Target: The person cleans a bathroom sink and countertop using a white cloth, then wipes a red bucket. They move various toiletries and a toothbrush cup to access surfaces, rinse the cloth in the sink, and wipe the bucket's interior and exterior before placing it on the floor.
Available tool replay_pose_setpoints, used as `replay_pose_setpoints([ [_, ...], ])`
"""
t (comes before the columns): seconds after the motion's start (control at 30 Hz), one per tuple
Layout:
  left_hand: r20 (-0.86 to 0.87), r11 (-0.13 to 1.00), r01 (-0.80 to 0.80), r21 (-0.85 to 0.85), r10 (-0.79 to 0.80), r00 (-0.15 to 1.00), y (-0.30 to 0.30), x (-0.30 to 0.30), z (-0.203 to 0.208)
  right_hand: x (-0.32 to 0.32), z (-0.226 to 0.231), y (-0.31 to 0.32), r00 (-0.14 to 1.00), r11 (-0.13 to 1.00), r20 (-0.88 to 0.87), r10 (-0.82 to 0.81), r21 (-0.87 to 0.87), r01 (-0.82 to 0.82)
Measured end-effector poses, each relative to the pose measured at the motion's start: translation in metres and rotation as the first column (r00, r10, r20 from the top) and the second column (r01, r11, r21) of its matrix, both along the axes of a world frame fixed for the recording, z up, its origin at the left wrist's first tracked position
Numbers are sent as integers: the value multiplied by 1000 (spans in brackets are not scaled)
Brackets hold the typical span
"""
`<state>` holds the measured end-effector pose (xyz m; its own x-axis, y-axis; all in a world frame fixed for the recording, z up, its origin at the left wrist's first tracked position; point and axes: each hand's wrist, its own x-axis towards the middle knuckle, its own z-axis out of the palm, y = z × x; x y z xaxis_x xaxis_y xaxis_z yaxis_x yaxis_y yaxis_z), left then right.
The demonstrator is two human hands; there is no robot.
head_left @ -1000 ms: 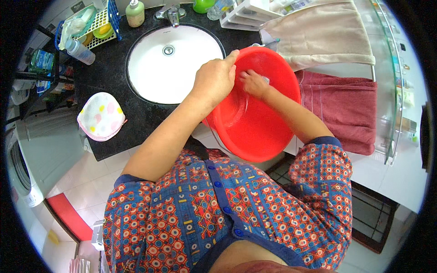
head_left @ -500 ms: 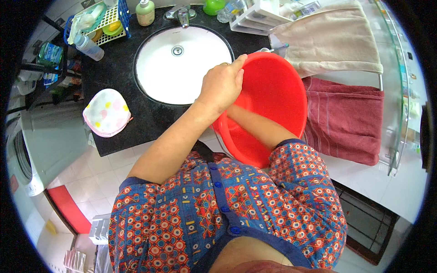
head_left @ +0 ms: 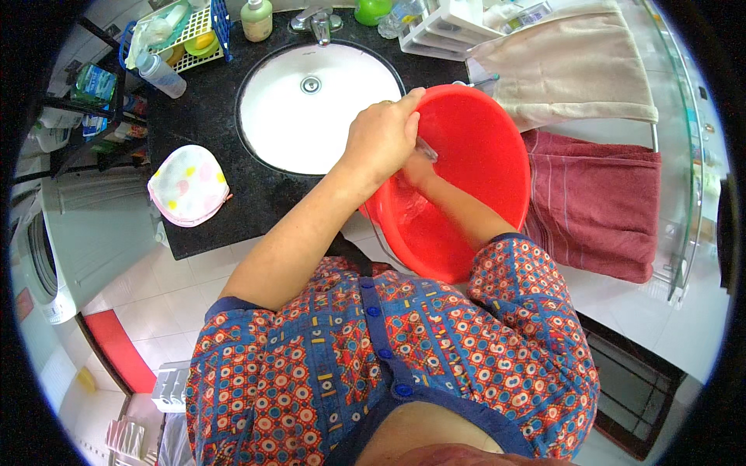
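Note:
My left hand (head_left: 379, 140) is closed over the near-left rim of a red plastic bucket (head_left: 486, 167), which tilts toward me beside the sink. Inside it, my right hand (head_left: 420, 168) presses low against the left inner wall, its fingers partly hidden behind my left hand. A pale, translucent patch shows at its fingers; I cannot tell whether it is water or a clear object. Below the rim, a thin wire handle (head_left: 382, 242) hangs on the bucket's side.
A white oval sink (head_left: 287, 124) with a metal tap (head_left: 321, 29) is set in the black counter (head_left: 233, 225). On it are a dotted round pouch (head_left: 189, 185), a soap bottle (head_left: 256, 19) and a rack (head_left: 203, 58). Beige (head_left: 563, 66) and maroon towels (head_left: 594, 206) hang at right.
My right hand has come up along the bucket's inner wall and shows more, with a translucent patch at its fingers. My left hand keeps its grip on the rim.

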<state>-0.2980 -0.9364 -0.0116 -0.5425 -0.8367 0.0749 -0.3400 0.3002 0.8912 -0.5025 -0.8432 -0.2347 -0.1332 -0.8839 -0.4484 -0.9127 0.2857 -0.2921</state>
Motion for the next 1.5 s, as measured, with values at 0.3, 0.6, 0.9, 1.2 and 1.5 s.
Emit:
replay_pose_setpoints([
  [0.3,-89,999,-21,-35,18,996,1,-4,-4,43,-16,0,885,959,451,118,-283,17],
  [0.6,-277,990,-142,16,140,951,5,-10,-13,-5,-15,66,891,752,267,367,479,-453],
  [0.9,-297,996,-12,91,39,954,-3,-16,-11,23,216,-49,-308,236,923,-232,361,902],
  [1.2,-332,990,-137,31,140,933,-19,-11,-20,83,213,40,483,923,789,-380,291,250],
  [1.5,-214,997,70,-39,-77,974,-36,0,-15,-49,269,11,440,793,-689,576,340,-506],
])
